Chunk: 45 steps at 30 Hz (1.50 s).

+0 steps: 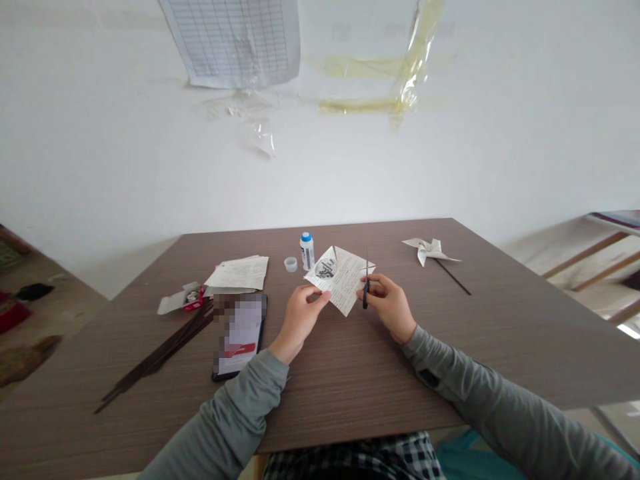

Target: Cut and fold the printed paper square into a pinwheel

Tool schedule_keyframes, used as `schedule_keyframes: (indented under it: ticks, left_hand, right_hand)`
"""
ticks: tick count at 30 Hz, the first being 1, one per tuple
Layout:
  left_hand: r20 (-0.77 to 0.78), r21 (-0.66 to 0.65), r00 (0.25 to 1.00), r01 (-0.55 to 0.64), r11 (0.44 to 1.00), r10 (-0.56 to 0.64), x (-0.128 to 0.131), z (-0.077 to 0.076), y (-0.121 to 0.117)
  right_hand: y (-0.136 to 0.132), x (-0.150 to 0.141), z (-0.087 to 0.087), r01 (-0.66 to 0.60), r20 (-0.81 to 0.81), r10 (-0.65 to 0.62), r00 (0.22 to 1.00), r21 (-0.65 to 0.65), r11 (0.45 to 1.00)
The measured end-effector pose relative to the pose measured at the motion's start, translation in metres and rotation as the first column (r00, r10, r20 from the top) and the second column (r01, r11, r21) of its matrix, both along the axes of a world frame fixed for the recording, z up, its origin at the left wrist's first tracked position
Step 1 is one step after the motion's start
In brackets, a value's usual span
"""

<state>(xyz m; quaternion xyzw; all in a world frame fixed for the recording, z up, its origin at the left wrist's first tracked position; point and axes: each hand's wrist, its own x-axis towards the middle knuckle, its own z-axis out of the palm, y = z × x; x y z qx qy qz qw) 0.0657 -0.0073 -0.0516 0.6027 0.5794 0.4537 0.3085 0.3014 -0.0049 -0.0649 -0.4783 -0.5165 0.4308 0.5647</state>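
My left hand (303, 316) pinches the lower left edge of a square printed paper (345, 287), which is turned so a corner points toward me. A dark round picture is printed on its left side, and a slit shows near its top corner. In my right hand (391, 303) is a pair of black-handled scissors (367, 287), blades pointing away from me at the paper's right corner. Some of my right fingers are hidden behind the handles. Just beyond the paper stands a white glue bottle (307, 252) with a blue top, its clear cap (291, 265) beside it.
A paper pinwheel (430, 251) on a dark stick lies at the right. On the left are a stack of printed papers (237, 273), a small open box (193, 297), several dark sticks (160, 350) and a phone (240, 340). A white wall (200, 180) rises behind the table (500, 347).
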Motion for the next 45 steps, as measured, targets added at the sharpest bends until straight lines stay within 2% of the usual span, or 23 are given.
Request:
schedule_keyframes:
  ticks: [6, 16, 20, 24, 36, 41, 45]
  left_hand:
    - [0.023, -0.03, 0.989, 0.148, 0.989, -0.147, 0.006, 0.0, -0.006]
    - [-0.012, -0.014, 0.998, 0.054, 0.998, -0.054, 0.004, 0.001, -0.002]
    - [-0.033, 0.008, 0.999, 0.026, 1.0, -0.026, 0.002, 0.002, -0.001]
    - [-0.025, 0.026, 1.0, -0.002, 1.0, 0.003, -0.002, 0.005, 0.001]
    - [0.08, 0.1, 0.995, -0.068, 0.993, 0.06, -0.009, 0.019, 0.001]
    - [0.124, 0.096, 0.99, -0.081, 0.992, 0.068, -0.009, 0.021, 0.001]
    - [0.174, 0.087, 0.982, -0.085, 0.993, 0.069, -0.009, 0.02, 0.003]
  right_hand:
    - [-0.002, -0.004, 0.005, 0.03, -0.054, -0.03, 0.998, 0.004, 1.0]
    - [-0.004, -0.006, 0.007, 0.011, -0.074, -0.01, 0.997, 0.012, 1.0]
    - [-0.003, -0.004, 0.006, -0.019, -0.07, 0.015, 0.997, -0.044, 0.999]
    - [-0.002, -0.002, 0.002, -0.082, -0.052, 0.077, 0.996, -0.103, 0.991]
    - [-0.002, 0.005, -0.002, -0.238, 0.073, 0.25, 0.966, -0.137, 0.961]
    - [-0.002, 0.008, 0.0, -0.38, 0.156, 0.408, 0.899, -0.182, 0.907]
    - [-0.004, 0.009, 0.0, -0.424, 0.164, 0.461, 0.872, -0.215, 0.88]
